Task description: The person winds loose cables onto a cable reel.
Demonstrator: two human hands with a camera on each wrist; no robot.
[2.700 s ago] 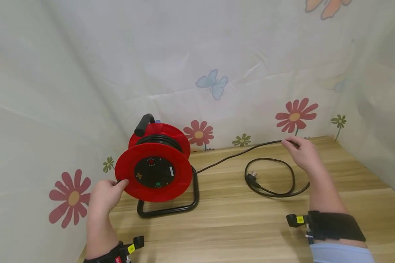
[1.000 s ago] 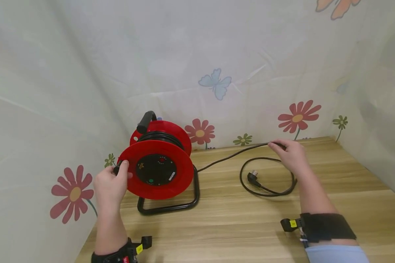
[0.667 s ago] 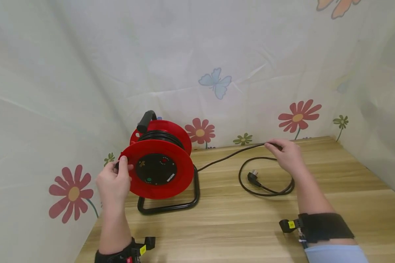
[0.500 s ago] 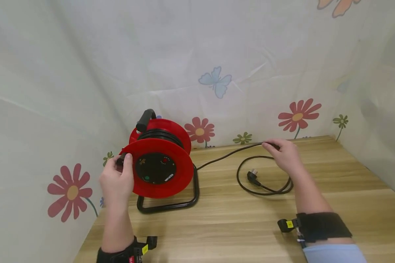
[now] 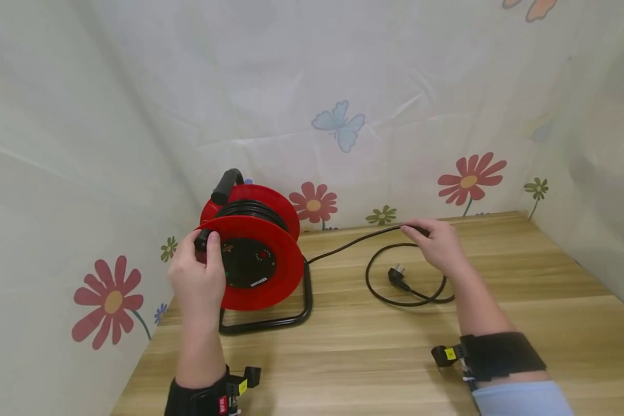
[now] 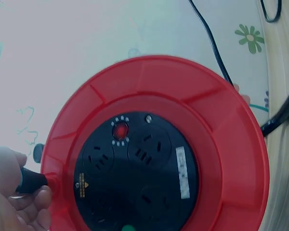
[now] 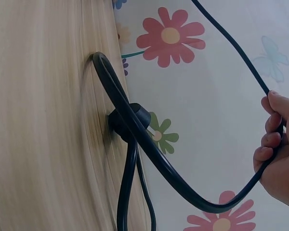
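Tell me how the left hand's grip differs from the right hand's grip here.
The left hand pinches the small black crank knob at the rim of the red cable reel; the right hand curls its fingers round the black cord. The left hand is raised against the upright reel; the right hand sits low over the wooden table, beside the loose loop and plug. Both wear black wrist straps.

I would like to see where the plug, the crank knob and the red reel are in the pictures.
plug (image 5: pixel 394 275): head view, on its black body, lying on the table.
crank knob (image 5: pixel 203 238): head view, on the black knob the left hand (image 5: pixel 197 283) grips.
red reel (image 6: pixel 231 125): left wrist view, on the red front flange.
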